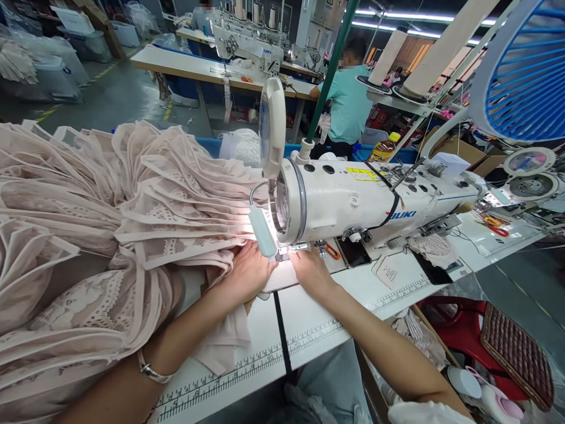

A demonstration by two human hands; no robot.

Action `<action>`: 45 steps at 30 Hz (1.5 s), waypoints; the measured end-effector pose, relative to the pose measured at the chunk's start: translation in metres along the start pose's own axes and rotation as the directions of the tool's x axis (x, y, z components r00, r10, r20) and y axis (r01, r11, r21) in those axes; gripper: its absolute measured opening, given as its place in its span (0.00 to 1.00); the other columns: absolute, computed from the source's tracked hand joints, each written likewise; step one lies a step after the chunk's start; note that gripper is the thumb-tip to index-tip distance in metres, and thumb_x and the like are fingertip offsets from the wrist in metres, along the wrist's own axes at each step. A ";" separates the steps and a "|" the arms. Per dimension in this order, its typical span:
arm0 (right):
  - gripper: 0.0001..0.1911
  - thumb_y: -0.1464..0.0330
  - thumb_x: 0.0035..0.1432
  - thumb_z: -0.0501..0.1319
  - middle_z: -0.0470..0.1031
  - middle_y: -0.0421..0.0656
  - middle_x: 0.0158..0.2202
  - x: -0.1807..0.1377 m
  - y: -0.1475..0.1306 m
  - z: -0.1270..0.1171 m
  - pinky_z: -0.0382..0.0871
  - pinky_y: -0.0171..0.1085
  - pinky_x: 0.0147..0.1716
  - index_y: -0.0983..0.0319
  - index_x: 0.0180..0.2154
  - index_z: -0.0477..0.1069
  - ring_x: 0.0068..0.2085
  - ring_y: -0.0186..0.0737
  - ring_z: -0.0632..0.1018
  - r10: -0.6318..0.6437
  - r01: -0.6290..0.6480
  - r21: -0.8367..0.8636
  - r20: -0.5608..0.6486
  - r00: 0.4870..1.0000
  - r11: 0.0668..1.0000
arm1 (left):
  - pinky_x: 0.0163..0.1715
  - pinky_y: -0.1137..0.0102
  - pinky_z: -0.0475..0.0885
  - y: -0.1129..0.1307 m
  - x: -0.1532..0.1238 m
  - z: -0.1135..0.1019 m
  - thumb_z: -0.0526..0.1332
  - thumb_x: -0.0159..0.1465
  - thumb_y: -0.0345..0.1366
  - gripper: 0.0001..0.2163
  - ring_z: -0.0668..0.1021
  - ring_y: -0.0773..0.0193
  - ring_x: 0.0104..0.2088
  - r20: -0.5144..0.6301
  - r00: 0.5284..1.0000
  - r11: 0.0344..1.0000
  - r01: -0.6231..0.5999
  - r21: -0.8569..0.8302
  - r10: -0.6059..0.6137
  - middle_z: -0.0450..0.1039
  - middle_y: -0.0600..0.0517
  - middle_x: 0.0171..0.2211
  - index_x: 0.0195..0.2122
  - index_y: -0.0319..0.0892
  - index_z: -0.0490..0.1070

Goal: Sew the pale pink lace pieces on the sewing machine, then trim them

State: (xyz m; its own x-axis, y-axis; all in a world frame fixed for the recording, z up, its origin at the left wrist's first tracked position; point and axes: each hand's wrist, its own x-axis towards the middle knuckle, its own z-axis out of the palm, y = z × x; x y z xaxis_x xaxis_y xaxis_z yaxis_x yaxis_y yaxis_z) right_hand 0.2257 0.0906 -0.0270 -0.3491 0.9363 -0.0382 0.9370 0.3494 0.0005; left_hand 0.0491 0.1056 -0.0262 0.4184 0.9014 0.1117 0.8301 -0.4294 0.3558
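Observation:
My left hand (249, 272) lies flat, fingers together, on pale pink lace fabric (132, 206) at the needle of a white Juki sewing machine (362, 197). My right hand (309, 268) rests palm down on the machine bed just right of the needle, its fingertips hidden under the machine head. A silver bracelet (150, 371) is on my left wrist. A small lamp (262, 232) lights the needle area.
A large heap of pink lace pieces fills the table's left side. The white table (309, 330) has ruler markings along its front edge. Orange scissors (497, 227) lie at the right. A red stool (463, 333) stands below. A person in a teal shirt (348, 100) works behind.

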 end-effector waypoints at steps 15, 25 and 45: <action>0.24 0.81 0.59 0.48 0.73 0.48 0.34 -0.002 -0.001 -0.002 0.66 0.39 0.36 0.62 0.53 0.69 0.31 0.40 0.72 -0.058 0.059 -0.029 0.026 0.998 0.998 | 0.45 0.58 0.70 0.002 -0.007 0.005 0.57 0.63 0.35 0.08 0.73 0.49 0.45 -0.195 0.978 0.983 -0.035 0.178 0.070 0.71 0.40 0.40 0.40 0.38 0.68; 0.27 0.83 0.56 0.46 0.72 0.48 0.34 -0.003 -0.004 -0.010 0.64 0.50 0.50 0.64 0.54 0.67 0.38 0.44 0.73 -0.079 0.079 0.001 0.051 0.996 0.997 | 0.47 0.57 0.69 0.003 -0.006 0.005 0.57 0.62 0.35 0.08 0.72 0.48 0.48 -0.210 0.974 0.979 -0.039 0.200 0.082 0.71 0.39 0.41 0.41 0.38 0.68; 0.25 0.79 0.57 0.50 0.72 0.47 0.36 0.000 0.001 -0.007 0.59 0.47 0.53 0.60 0.54 0.68 0.41 0.44 0.72 -0.041 0.031 0.152 0.060 0.997 0.988 | 0.49 0.56 0.68 0.003 -0.009 0.007 0.55 0.64 0.35 0.08 0.73 0.49 0.46 -0.197 0.975 0.967 -0.053 0.250 0.105 0.72 0.41 0.37 0.38 0.38 0.69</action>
State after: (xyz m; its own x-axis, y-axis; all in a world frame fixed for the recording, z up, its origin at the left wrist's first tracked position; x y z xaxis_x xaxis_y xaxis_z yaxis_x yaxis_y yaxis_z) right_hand 0.2265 0.0914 -0.0200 -0.3855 0.9175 -0.0976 0.9168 0.3691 -0.1523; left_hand 0.0507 0.0960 -0.0324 0.4221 0.8446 0.3293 0.8723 -0.4774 0.1063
